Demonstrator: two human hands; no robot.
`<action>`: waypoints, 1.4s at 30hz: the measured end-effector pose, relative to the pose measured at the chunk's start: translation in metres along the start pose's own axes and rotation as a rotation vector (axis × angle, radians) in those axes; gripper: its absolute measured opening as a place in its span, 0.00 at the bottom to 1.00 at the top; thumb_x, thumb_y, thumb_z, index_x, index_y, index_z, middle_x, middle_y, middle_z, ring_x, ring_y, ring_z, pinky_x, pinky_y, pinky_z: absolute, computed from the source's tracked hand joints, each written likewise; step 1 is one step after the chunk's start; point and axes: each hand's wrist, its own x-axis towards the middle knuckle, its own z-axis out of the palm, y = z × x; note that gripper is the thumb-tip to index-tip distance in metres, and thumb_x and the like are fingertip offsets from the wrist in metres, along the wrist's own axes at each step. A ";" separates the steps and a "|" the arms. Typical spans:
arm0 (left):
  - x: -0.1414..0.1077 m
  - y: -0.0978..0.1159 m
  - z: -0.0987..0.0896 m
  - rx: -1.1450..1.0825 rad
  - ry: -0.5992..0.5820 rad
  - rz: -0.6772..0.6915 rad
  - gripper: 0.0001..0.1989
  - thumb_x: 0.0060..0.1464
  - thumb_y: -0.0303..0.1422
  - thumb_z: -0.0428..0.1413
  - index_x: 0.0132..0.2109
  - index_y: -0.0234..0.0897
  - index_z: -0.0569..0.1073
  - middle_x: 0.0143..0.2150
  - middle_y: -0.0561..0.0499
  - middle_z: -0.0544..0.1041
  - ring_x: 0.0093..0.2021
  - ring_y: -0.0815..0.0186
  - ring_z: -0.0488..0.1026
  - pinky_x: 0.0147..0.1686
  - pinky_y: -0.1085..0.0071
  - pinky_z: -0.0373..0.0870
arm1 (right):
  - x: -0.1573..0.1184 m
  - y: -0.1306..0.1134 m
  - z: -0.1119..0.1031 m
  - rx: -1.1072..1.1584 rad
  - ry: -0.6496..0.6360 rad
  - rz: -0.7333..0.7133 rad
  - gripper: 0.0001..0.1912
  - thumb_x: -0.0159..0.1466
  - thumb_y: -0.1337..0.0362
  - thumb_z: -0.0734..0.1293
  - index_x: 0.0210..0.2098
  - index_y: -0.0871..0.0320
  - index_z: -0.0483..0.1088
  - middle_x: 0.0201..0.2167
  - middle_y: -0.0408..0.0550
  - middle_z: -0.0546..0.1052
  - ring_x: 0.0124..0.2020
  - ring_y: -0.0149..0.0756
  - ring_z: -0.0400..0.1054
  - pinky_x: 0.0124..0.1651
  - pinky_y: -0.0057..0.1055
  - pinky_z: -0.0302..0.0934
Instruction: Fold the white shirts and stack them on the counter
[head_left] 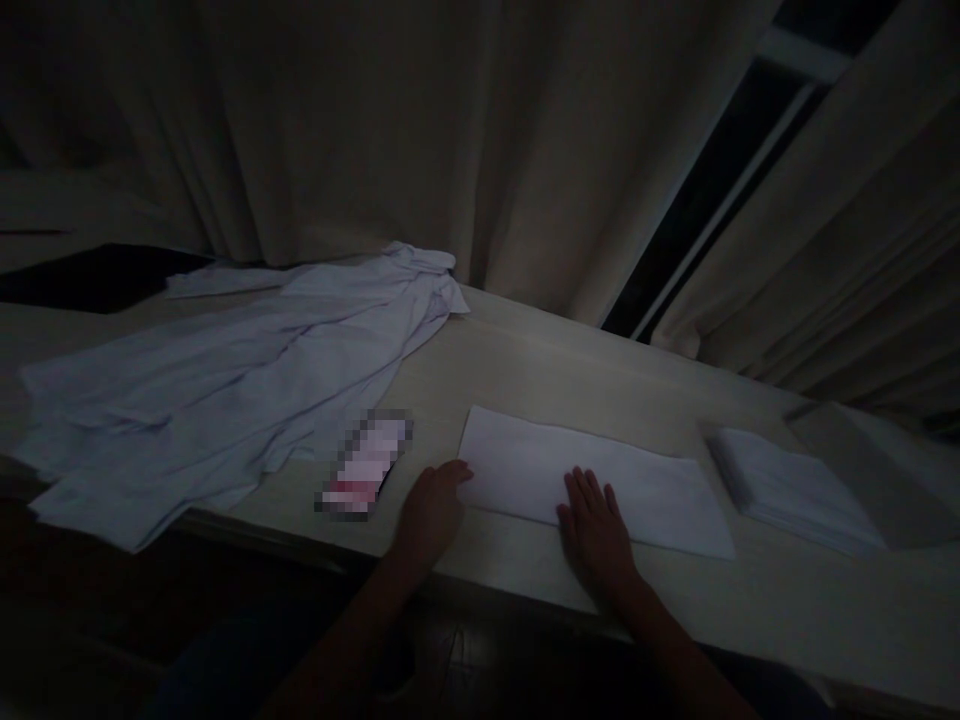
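Note:
A long, flat white sheet (525, 465) lies across the table in front of me. It looks folded, but whether it is cloth or paper I cannot tell. At its left end, my left hand (433, 512) has its fingers drawn together on the edge, thumb and forefinger pinching near the corner. My right hand (598, 525) lies flat on the near side of the sheet, fingers stretched out and pointing away from me. Left of my left hand, a phone (365, 465) with a blurred-out screen rests on the tabletop.
A crumpled white shirt-like garment (247, 370) spreads over the table's left part, overhanging the front edge. At the right lies a stack of folded white sheets (799, 490) beside a grey, flat item (874, 465). Something dark and flat (97, 278) sits far left. Curtains (360, 130) hang behind the table (510, 345).

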 end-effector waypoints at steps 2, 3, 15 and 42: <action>0.000 -0.001 0.000 0.012 0.002 0.010 0.26 0.45 0.16 0.45 0.50 0.36 0.74 0.56 0.49 0.74 0.56 0.63 0.69 0.59 0.61 0.60 | -0.008 0.019 -0.001 -0.026 0.014 0.015 0.29 0.71 0.53 0.49 0.68 0.61 0.50 0.69 0.52 0.49 0.70 0.43 0.35 0.69 0.51 0.34; 0.001 -0.001 0.000 0.020 0.003 0.014 0.27 0.45 0.16 0.45 0.50 0.36 0.74 0.56 0.48 0.74 0.56 0.63 0.69 0.59 0.61 0.60 | -0.013 0.028 -0.001 -0.035 0.019 0.022 0.29 0.71 0.53 0.50 0.68 0.60 0.49 0.69 0.51 0.49 0.70 0.43 0.35 0.69 0.51 0.34; 0.004 0.001 -0.003 0.090 -0.022 0.034 0.26 0.47 0.17 0.44 0.50 0.36 0.75 0.57 0.49 0.73 0.52 0.60 0.71 0.55 0.61 0.64 | -0.047 0.102 -0.002 -0.083 0.027 0.096 0.28 0.72 0.53 0.51 0.69 0.52 0.46 0.69 0.48 0.49 0.70 0.44 0.36 0.67 0.53 0.38; -0.020 0.119 0.038 0.151 -0.118 0.486 0.30 0.59 0.52 0.45 0.66 0.49 0.57 0.72 0.51 0.49 0.71 0.54 0.40 0.67 0.46 0.40 | -0.066 0.124 0.000 -0.126 0.066 0.227 0.29 0.71 0.51 0.48 0.67 0.55 0.51 0.68 0.51 0.53 0.69 0.45 0.40 0.66 0.54 0.39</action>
